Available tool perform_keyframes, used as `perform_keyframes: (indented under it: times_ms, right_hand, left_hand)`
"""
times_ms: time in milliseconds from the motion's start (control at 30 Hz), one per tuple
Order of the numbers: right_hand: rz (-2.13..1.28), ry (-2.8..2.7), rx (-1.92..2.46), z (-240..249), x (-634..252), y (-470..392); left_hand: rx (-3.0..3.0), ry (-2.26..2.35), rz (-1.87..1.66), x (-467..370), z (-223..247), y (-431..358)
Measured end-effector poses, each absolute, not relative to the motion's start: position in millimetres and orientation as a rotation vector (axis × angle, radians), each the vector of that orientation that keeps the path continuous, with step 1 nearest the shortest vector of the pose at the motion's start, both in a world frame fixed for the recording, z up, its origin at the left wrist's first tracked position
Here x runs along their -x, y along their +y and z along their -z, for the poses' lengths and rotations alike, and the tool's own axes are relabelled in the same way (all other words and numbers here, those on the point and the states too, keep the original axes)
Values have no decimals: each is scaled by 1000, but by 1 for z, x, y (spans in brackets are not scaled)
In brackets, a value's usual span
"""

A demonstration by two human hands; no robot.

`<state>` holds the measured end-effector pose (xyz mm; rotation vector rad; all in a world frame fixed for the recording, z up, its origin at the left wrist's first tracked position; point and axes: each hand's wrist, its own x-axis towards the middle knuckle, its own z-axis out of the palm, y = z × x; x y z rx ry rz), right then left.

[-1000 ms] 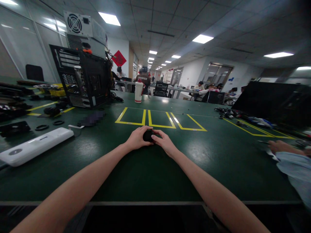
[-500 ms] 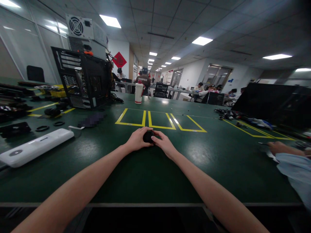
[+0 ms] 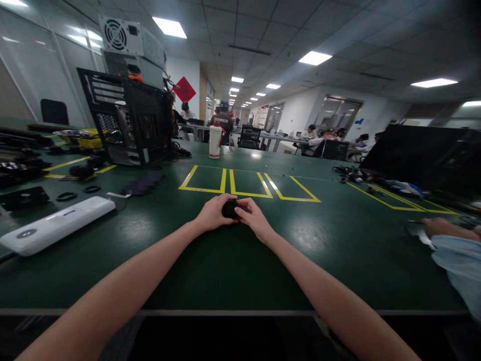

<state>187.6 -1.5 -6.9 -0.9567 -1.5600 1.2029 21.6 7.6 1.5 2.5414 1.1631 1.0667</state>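
Observation:
A small, dark, rounded object (image 3: 229, 209) is held between my two hands near the middle of the green table (image 3: 233, 271); its kind is too dark to make out. My left hand (image 3: 212, 213) curls round its left side, thumb below and fingers above. From the right, my right hand (image 3: 252, 218) pinches its edge with thumb and fingertips. Just beyond my hands, yellow tape outlines (image 3: 250, 194) mark the tabletop.
A white elongated device (image 3: 60, 223) and black rings (image 3: 66, 196) lie to the left. Behind them stands an open computer case (image 3: 130, 120). A white cup (image 3: 215, 141) stands farther back. At right are a co-worker's hand (image 3: 447, 228), cables (image 3: 351, 173) and a large black panel (image 3: 421, 160).
Both hands keep hold of the dark object, with only a slight shift of the right fingers. The view has tilted slightly. The co-worker's hand at right has moved a little to the right.

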Motion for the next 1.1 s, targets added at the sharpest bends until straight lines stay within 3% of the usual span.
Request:
perform_keyframes:
  times_ms: [1100]
  right_hand:
    - [-1142, -1563, 1031, 16, -182, 10]
  left_hand:
    - [-2534, 1205, -1089, -15, 3, 13]
